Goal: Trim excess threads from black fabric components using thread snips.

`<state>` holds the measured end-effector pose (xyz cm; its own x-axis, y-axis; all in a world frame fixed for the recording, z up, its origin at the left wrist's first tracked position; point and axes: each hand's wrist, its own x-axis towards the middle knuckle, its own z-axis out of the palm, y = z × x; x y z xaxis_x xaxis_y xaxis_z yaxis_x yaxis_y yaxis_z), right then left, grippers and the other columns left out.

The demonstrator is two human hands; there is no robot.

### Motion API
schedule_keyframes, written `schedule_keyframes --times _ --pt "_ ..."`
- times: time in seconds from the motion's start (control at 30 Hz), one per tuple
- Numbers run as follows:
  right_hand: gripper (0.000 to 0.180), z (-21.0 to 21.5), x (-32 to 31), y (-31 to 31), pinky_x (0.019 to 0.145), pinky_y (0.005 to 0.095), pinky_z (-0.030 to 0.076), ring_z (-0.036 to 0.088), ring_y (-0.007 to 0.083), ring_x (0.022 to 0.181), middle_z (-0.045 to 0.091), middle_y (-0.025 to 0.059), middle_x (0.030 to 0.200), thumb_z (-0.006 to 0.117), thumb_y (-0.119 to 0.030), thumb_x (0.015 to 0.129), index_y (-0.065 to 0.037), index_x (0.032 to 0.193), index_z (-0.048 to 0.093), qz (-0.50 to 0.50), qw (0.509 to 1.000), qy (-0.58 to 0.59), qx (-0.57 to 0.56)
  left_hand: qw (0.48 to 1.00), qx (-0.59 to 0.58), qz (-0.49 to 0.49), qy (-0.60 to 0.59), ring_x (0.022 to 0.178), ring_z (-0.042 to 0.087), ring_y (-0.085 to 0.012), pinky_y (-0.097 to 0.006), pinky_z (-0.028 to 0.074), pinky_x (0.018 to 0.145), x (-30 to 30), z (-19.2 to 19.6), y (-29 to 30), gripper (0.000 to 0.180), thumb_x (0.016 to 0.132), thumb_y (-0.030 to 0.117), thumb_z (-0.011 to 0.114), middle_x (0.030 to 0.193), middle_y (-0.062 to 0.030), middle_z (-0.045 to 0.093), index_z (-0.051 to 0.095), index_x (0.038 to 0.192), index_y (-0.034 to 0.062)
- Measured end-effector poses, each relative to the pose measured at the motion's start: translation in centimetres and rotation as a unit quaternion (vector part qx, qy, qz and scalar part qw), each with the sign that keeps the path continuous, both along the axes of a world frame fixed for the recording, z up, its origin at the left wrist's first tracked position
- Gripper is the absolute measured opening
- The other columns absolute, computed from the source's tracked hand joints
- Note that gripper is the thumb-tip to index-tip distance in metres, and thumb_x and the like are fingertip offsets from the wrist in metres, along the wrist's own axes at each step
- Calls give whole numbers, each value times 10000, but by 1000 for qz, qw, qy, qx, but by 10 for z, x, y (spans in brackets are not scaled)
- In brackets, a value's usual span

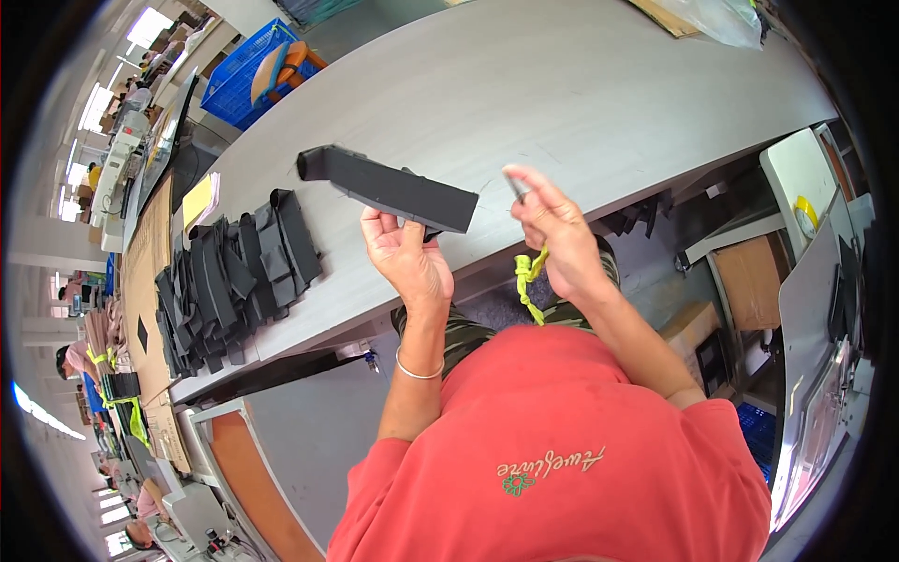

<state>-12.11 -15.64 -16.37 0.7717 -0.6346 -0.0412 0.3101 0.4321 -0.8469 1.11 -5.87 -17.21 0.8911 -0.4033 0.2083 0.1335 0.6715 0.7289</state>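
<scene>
My left hand pinches a long black fabric strip from below, thumb and fingers closed on its lower edge. The strip is folded, with a bent far end, and is held over the table's near edge. To the right and apart from the strip, my right hand is closed around small metal thread snips, partly hidden and blurred. A bright yellow-green tie hangs below that hand. Left of my left hand, a row of similar black strips lies overlapped on the table.
The grey table curves across in front. A blue crate stands at the far left, near a yellow paper pad. Cardboard covers the left end. At right are a shelf with a cardboard box and a tape roll.
</scene>
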Motion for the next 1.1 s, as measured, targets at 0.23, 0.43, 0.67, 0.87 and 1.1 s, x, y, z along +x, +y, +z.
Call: schedule_keyframes --times 0.23,0.43,0.67,0.87,1.1 --pt "303 0 -3 -15 614 227 404 484 59 698 569 -19 788 543 -82 923 -90 1219 604 -119 938 39 -324 999 10 2 35 993 590 -165 -308 539 831 3 0 5 351 837 -132 552 1133 -79 558 444 1127 34" --pt "222 14 -2 -7 593 267 416 521 152 653 606 57 751 609 -53 844 -76 1050 688 -139 841 117 -509 1000 20 2 1 1001 588 -170 -296 530 842 1 -4 5 348 840 -122 566 1130 -94 553 443 1133 21" --pt "238 9 2 -11 590 279 407 512 194 632 588 63 698 624 -14 799 -87 1015 694 -175 753 128 -621 1000 18 -13 4 997 588 -166 -290 527 846 -3 -2 3 358 841 -118 570 1138 -98 554 446 1150 13" --pt "172 0 2 -12 589 255 394 500 122 618 591 -9 712 636 -75 849 -115 1010 683 -186 875 78 -441 999 18 -28 33 993 589 -164 -286 525 848 -3 -3 3 353 841 -119 568 1133 -99 557 454 1148 13" --pt "232 0 0 0 501 180 283 346 8 565 445 -91 680 689 -156 861 -66 1063 619 -48 988 78 -127 996 55 -73 -6 993 564 -144 -289 525 818 -27 -12 -11 319 840 -123 548 1130 -86 547 456 1106 26"
